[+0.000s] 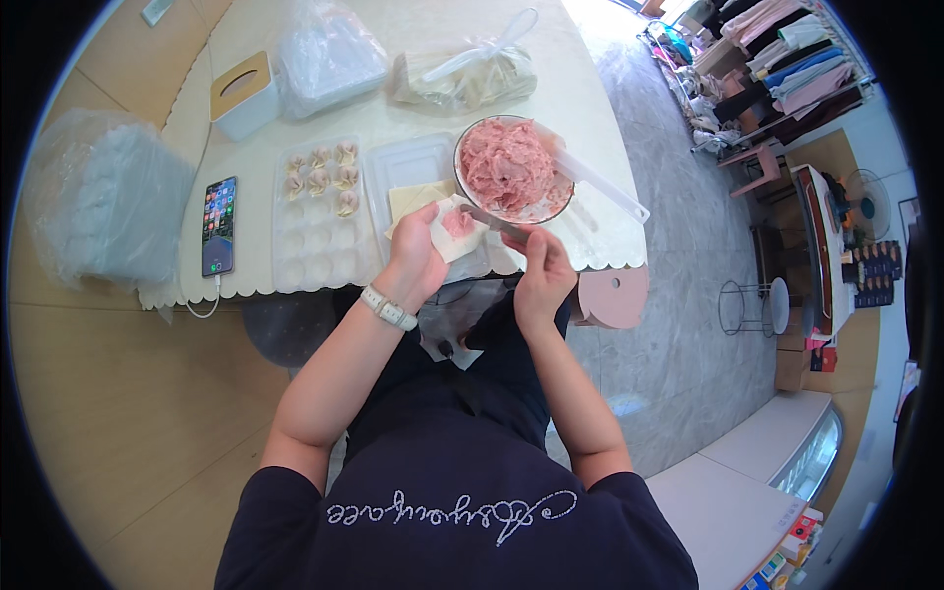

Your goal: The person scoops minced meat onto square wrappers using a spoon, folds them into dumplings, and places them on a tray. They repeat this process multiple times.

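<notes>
A square dough wrapper (451, 237) with a dab of pink minced meat lies on the fingers of my left hand (420, 247). My right hand (544, 279) grips a flat metal spreader (495, 222), its tip at the meat on the wrapper. Just beyond my hands stands a bowl of minced meat (507, 166), with a white plastic spatula (605, 181) resting over its right edge. A stack of wrappers (419, 196) lies partly behind my left hand, on a clear plastic tray (404, 158). To the left, a compartment tray (319, 271) holds several folded wontons (318, 181) in its far rows.
A phone (220, 225) with a charging cable and a bag of plastic trays (118, 199) are at the left. Farther back stand a tissue box (245, 96), bagged containers (328, 66) and a bag of wrappers (464, 77). A pink stool (613, 296) is by the table's scalloped edge.
</notes>
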The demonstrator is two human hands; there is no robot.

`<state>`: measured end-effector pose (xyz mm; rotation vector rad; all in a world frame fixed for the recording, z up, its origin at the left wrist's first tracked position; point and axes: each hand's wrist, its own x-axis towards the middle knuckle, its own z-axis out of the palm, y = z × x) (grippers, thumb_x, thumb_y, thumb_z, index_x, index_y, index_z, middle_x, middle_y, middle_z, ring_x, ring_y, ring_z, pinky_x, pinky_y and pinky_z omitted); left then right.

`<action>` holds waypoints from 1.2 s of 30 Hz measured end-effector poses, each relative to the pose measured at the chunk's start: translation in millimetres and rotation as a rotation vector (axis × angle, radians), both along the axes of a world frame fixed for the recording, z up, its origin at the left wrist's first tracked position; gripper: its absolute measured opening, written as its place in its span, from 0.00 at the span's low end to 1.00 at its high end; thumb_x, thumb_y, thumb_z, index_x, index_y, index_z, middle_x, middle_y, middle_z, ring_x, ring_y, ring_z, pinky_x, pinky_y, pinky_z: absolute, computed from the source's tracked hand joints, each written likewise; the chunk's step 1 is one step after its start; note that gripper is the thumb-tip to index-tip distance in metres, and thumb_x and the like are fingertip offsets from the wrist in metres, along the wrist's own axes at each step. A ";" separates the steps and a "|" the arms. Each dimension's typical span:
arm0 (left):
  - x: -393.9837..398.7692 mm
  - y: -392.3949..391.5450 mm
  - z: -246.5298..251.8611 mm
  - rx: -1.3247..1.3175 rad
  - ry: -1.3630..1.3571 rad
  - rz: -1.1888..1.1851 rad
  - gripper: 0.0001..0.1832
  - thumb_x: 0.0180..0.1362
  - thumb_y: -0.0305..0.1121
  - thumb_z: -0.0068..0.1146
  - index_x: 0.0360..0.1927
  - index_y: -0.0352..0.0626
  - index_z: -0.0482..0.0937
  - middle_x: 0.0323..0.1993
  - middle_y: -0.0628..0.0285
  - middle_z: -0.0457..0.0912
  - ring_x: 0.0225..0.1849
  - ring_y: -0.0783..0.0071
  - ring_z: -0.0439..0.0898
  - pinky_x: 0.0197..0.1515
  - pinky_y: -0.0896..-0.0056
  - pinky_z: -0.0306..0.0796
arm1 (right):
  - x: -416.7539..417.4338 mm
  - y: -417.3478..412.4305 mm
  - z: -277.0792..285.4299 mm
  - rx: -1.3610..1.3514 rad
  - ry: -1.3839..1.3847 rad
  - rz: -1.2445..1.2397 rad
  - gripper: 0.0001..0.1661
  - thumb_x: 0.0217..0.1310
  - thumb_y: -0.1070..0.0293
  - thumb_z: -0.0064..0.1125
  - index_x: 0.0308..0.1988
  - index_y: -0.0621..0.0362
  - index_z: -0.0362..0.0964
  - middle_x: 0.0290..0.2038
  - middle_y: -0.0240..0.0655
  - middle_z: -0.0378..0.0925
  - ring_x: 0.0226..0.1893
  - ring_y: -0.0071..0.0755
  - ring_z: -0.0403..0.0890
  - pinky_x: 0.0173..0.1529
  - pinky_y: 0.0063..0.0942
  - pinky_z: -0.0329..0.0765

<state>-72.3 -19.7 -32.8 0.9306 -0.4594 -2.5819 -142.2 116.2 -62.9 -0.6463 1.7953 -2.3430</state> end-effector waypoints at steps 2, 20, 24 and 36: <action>9.9 2.8 2.0 0.003 0.062 -0.006 0.23 0.72 0.34 0.26 0.59 0.26 0.63 0.53 0.48 0.74 0.55 0.59 0.75 0.63 0.55 0.68 | 11.0 10.8 8.7 0.195 0.448 0.036 0.08 0.64 0.78 0.54 0.42 0.68 0.77 0.37 0.46 0.82 0.36 0.42 0.85 0.40 0.30 0.82; 63.1 6.1 52.6 0.008 0.439 -0.087 0.25 0.72 0.37 0.29 0.63 0.27 0.63 0.62 0.47 0.70 0.64 0.55 0.70 0.70 0.52 0.60 | 20.1 20.4 74.5 -0.087 0.096 0.287 0.12 0.69 0.71 0.52 0.40 0.72 0.75 0.34 0.46 0.82 0.32 0.40 0.86 0.36 0.30 0.84; 69.2 14.2 51.8 -0.042 0.486 -0.049 0.25 0.71 0.38 0.33 0.64 0.28 0.62 0.62 0.46 0.70 0.65 0.53 0.69 0.71 0.48 0.57 | 22.1 13.2 72.1 -0.016 -0.222 0.186 0.15 0.73 0.68 0.48 0.42 0.71 0.72 0.31 0.46 0.81 0.27 0.38 0.86 0.33 0.30 0.85; 70.3 12.7 50.7 0.015 0.458 0.125 0.21 0.71 0.39 0.35 0.59 0.35 0.66 0.59 0.50 0.72 0.58 0.60 0.73 0.63 0.57 0.65 | 37.7 21.6 64.4 0.010 -0.200 -0.016 0.14 0.73 0.68 0.47 0.42 0.71 0.71 0.31 0.45 0.80 0.29 0.36 0.85 0.35 0.31 0.85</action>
